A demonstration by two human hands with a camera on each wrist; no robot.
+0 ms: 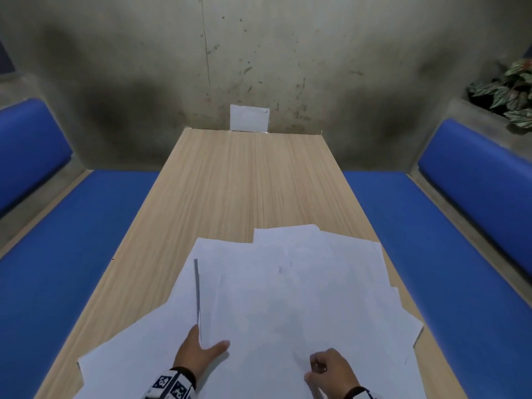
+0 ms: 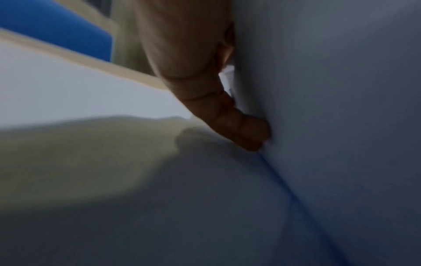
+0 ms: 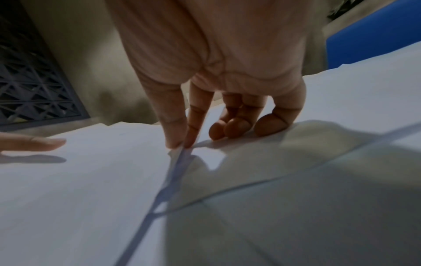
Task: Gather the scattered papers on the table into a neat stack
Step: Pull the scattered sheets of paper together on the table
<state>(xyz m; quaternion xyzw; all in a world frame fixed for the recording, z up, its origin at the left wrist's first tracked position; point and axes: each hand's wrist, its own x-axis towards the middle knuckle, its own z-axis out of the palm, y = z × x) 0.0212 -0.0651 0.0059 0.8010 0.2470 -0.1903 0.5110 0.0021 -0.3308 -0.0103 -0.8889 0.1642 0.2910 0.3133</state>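
Several white paper sheets (image 1: 302,298) lie overlapping and askew on the near half of the light wooden table (image 1: 244,180). My left hand (image 1: 205,345) grips the left edge of one sheet, which is raised so its side edge (image 1: 197,289) shows as a thin grey line. Its thumb (image 2: 246,133) presses on the sheet's top and its other fingers are hidden behind the paper. My right hand (image 1: 316,367) pinches a paper corner (image 3: 175,153) between thumb and forefinger (image 3: 180,145). Its other fingertips (image 3: 234,129) rest curled on the sheets.
Blue padded benches (image 1: 72,254) (image 1: 431,240) run along both long sides of the table. A white card (image 1: 249,118) stands against the stained wall at the far end. A leafy plant (image 1: 512,93) sits on a ledge at the back right.
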